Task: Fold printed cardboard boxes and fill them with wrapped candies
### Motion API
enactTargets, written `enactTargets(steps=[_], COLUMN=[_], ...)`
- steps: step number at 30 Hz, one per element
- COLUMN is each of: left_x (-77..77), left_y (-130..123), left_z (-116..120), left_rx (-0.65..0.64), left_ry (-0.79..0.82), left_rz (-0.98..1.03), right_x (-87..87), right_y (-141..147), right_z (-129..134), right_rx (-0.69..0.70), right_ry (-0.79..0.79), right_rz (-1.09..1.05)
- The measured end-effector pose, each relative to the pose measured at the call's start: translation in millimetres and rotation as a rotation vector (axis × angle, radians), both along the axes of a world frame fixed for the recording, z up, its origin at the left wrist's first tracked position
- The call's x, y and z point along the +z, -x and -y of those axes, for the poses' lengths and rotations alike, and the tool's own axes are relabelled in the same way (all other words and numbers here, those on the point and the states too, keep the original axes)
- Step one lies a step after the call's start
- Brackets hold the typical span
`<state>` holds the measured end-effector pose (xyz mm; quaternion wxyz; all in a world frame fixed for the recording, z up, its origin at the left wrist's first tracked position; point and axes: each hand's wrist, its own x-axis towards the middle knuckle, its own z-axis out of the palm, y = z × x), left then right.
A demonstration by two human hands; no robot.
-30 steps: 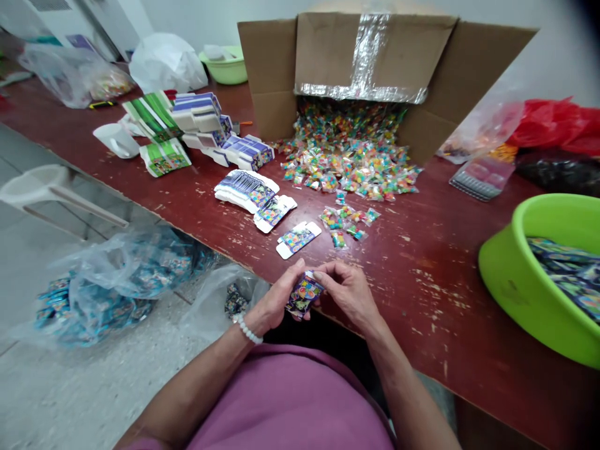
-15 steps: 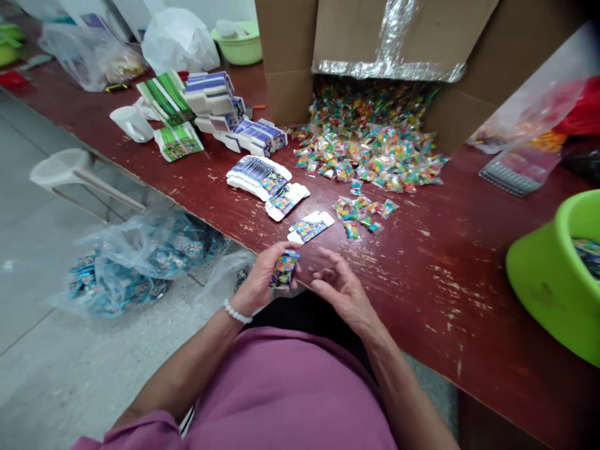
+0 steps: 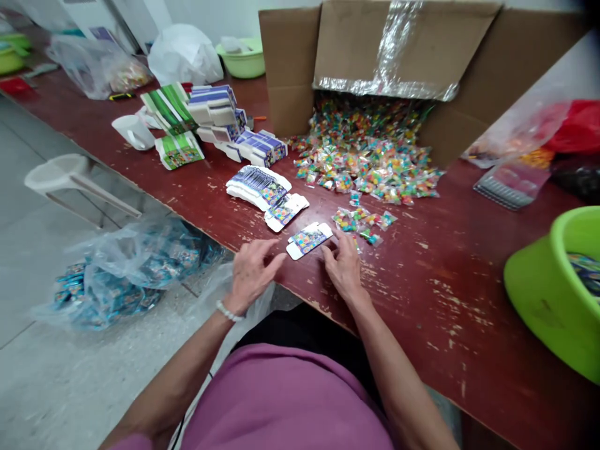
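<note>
A flat printed carton with white flaps lies near the table's front edge. My left hand is just left of it, fingers apart, holding nothing. At the carton's right end is my right hand, its fingers spread and empty; whether a fingertip touches the flap I cannot tell. Beyond lie another flat carton and a fanned stack of cartons. Small candy packets sit just past my right hand, one partly hidden by it.
An opened cardboard box spills a heap of candy packets at the back. Green and purple cartons and a white mug stand back left. A green tub is at right.
The small filled-looking box has left my left hand and is out of sight. Both hands have opened and moved forward to either side of the flat carton.
</note>
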<state>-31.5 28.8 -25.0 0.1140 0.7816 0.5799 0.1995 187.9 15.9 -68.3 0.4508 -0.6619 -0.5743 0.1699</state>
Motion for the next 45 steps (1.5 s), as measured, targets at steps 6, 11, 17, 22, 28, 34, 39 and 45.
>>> enactTargets(steps=[6, 11, 17, 22, 28, 34, 39, 45], left_x=[-11.6, -13.2, -10.5, -4.9, 2.3, 10.0, 19.8, 18.7], left_y=[-45, -41, -42, -42, -36, -32, -32, -33], left_z=[-23, -30, -24, -16, -35, -52, -58, -69], left_rx=[-0.052, -0.057, -0.055, -0.074, -0.146, -0.24, -0.304, -0.383], left_ry=[0.041, 0.114, 0.052, -0.012, 0.428, 0.753, 0.769, 0.507], left_rz=[-0.297, -0.262, -0.26, -0.082, 0.538, 0.775, 0.697, 0.518], right_x=[14.6, 5.7, -15.0, -3.2, 9.0, 6.0, 2.7, 3.7], right_y=[11, 8, -8, -10, -4, -3, -5, -5], right_z=[-22, -38, -45, -23, -5, 1, 4, 7], right_rx=[-0.053, -0.118, -0.103, -0.052, 0.034, 0.051, 0.073, 0.071], right_ry=[0.354, 0.339, 0.069, -0.014, -0.092, -0.114, -0.12, -0.11], right_rz=[0.289, 0.2, -0.231, -0.238, -0.289, -0.342, -0.351, -0.366])
